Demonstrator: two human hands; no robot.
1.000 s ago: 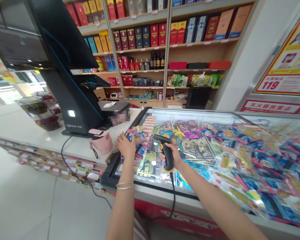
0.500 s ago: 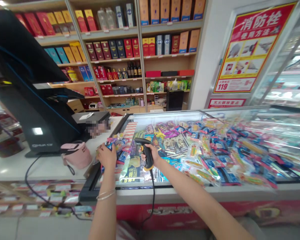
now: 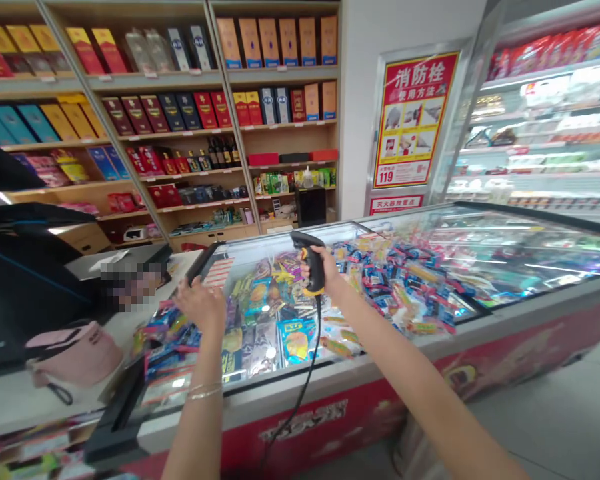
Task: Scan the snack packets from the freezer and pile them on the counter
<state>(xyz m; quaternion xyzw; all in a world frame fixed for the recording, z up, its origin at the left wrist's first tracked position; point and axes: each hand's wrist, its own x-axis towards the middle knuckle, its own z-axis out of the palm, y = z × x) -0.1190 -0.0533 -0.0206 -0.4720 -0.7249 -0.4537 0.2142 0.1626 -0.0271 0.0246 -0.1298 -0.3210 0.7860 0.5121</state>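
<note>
My right hand (image 3: 329, 272) is wrapped round the handle of a black and yellow barcode scanner (image 3: 307, 240), held over the glass-topped freezer (image 3: 365, 363). The scanner's black cable (image 3: 307, 380) hangs down the freezer's front. My left hand (image 3: 203, 303) is raised, fingers apart with nothing seen in them, beside a small heap of wrapped ice pops (image 3: 167, 343) at the freezer's left end. Whether its fingertips touch anything I cannot tell. Many colourful ice pop packets (image 3: 395, 267) lie in the freezer, with a blue packet (image 3: 296, 341) near the front.
To the left a counter (image 3: 10, 400) carries a pink pouch (image 3: 83, 353) and a dark checkout machine (image 3: 20, 293). Shelves of boxed bottles (image 3: 180, 113) line the back wall. A red fire-hydrant poster (image 3: 413, 120) hangs right of them, near a lit display cooler (image 3: 545, 147).
The view has turned right. My left hand has come off the wrapped ice pops and opened. My right hand has lifted the barcode scanner and moved it farther over the freezer.
</note>
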